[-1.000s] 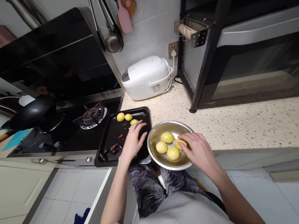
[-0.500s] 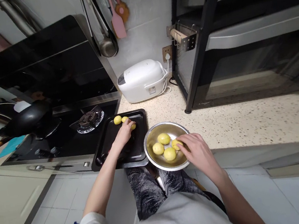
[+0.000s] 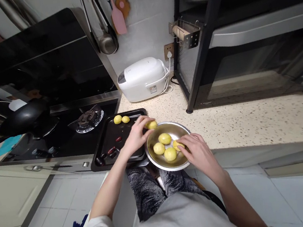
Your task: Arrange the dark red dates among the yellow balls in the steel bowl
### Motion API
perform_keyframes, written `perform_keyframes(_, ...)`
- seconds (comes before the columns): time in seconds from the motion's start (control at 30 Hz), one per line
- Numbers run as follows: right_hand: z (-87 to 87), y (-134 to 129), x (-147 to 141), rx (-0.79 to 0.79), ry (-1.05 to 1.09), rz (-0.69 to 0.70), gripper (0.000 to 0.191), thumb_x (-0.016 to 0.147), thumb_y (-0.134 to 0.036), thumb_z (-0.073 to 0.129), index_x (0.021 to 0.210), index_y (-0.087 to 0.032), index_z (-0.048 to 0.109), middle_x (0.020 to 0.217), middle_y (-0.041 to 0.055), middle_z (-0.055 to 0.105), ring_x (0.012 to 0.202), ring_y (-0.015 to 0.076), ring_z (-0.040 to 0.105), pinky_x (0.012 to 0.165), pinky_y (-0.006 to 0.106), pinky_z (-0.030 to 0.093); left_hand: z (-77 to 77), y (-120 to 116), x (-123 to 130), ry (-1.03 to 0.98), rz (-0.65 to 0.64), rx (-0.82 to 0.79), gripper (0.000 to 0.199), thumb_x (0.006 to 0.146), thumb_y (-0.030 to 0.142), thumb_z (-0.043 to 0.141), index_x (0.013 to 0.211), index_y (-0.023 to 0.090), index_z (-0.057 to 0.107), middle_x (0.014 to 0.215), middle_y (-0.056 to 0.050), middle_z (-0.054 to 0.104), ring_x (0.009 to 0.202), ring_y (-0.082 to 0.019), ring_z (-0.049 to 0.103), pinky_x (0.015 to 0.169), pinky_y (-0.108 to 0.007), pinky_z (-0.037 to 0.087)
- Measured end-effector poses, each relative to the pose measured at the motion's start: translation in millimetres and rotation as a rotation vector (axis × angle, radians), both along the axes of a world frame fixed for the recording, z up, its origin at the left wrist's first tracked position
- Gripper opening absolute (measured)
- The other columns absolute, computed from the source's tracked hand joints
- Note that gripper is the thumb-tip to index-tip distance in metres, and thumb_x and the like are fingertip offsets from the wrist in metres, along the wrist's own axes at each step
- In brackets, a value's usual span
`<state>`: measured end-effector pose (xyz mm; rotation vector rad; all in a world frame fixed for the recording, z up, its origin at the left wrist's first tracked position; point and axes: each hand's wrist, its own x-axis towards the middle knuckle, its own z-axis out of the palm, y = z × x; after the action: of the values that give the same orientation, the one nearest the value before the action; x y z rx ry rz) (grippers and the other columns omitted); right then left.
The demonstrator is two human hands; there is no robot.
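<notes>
My left hand (image 3: 137,134) is closed around a lemon (image 3: 151,124) and holds it over the upper left rim of a steel bowl (image 3: 181,125). Inside that bowl, my right hand (image 3: 198,149) has its fingers on another lemon (image 3: 178,145) at the right side. Several more lemons, one of them a yellow lemon (image 3: 170,154) near the front, lie in the bowl. Left of it is a black baking tray (image 3: 128,139), with two lemons (image 3: 121,119) at its back edge and several dark red, date-like pieces (image 3: 111,150) toward the front left.
A white rice cooker (image 3: 143,80) stands behind the tray and bowl. On the left is a gas stove (image 3: 86,117) with a black wok (image 3: 31,116). A black rack (image 3: 192,84) holding an oven (image 3: 258,63) rises on the right of the speckled counter (image 3: 255,124).
My left hand has lifted a lemon off the tray and carried it right, to the bowl's rim. My right hand stays at the lemon in the bowl. The view has shifted slightly.
</notes>
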<state>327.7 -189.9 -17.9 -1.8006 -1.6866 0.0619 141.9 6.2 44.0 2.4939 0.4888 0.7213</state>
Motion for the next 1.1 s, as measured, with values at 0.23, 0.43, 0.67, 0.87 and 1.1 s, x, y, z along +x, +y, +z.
perform_keyframes(0.23,4.0,-3,-2,0.005,-0.007,-0.006,0.021,0.105,-0.023,0.049,0.099,-0.022,0.069,0.101,0.0067,0.073,0.100,0.0257,0.066,0.106,0.050,0.044,-13.1,-29,41,0.142,-0.251,-0.099,0.031,0.096,0.019,0.064,0.127,0.023,0.064,0.127,-0.010,0.066,0.122,-0.026,0.064,0.109,-0.042,0.051)
perform_keyframes(0.43,2.8,-4,-1,0.025,0.040,-0.015,0.018,0.104,-0.020,0.052,0.092,-0.022,0.066,0.101,0.0055,0.072,0.101,0.0246,0.065,0.103,0.046,0.045,-27.4,-29,51,0.190,-0.326,-0.045,0.033,0.094,0.017,0.066,0.127,0.022,0.065,0.127,-0.011,0.067,0.122,-0.027,0.064,0.110,-0.044,0.051)
perform_keyframes(0.67,-0.5,-2,-5,0.070,0.070,-0.018,0.015,0.103,-0.021,0.052,0.093,-0.023,0.062,0.102,0.0054,0.072,0.103,0.0255,0.065,0.102,0.046,0.045,-34.5,-29,49,0.232,-0.333,-0.017,0.041,0.096,0.017,0.065,0.136,0.021,0.061,0.132,-0.012,0.064,0.125,-0.028,0.063,0.110,-0.045,0.050)
perform_keyframes(0.87,-1.6,-1,-4,0.070,0.079,-0.036,0.013,0.104,-0.027,0.050,0.106,-0.023,0.062,0.107,0.0068,0.072,0.106,0.0267,0.065,0.101,0.047,0.047,-35.9,-29,42,0.242,-0.305,-0.042,0.063,0.091,0.007,0.060,0.150,0.028,0.051,0.134,-0.010,0.061,0.127,-0.027,0.061,0.111,-0.047,0.050)
perform_keyframes(1.1,-2.2,0,-3,0.052,0.052,-0.016,0.016,0.104,-0.027,0.051,0.111,-0.023,0.065,0.112,0.0078,0.073,0.110,0.0278,0.065,0.103,0.048,0.046,-38.0,-27,33,0.166,-0.225,-0.095,0.071,0.087,0.007,0.059,0.153,0.027,0.046,0.144,-0.012,0.057,0.134,-0.028,0.057,0.117,-0.049,0.047)
